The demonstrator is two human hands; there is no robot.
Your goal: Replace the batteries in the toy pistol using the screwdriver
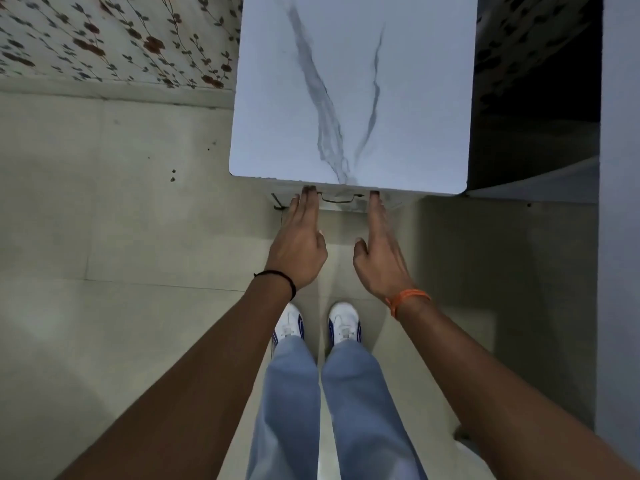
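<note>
Left hand (299, 247) reaches forward with fingers straight and together, fingertips (309, 191) at the near edge of the bench (349, 81), just under the top, left of a thin dark metal handle (337, 198) on the bench's front face. It grips nothing. Black band (280, 277) on the left wrist. Right hand (381, 258) mirrors it: fingers straight, thumb spread out, fingertips at the front edge just right of the handle, holding nothing. Orange band (407, 299) on the right wrist. Whether the fingertips actually touch the front face or hook under the top, cannot tell.

Bench has a white marble-look top with grey veins and rounded corners. Toy pistol, screwdriver and batteries are not in view anywhere.

Person stands close to the bench, light blue trousers (291, 403), white shoes with blue trim (289, 322) on a pale tiled floor (121, 220). Floral-patterned cloth (114, 39) far left. Dark gap right of the bench, then a pale wall (620, 202) at the right edge.
</note>
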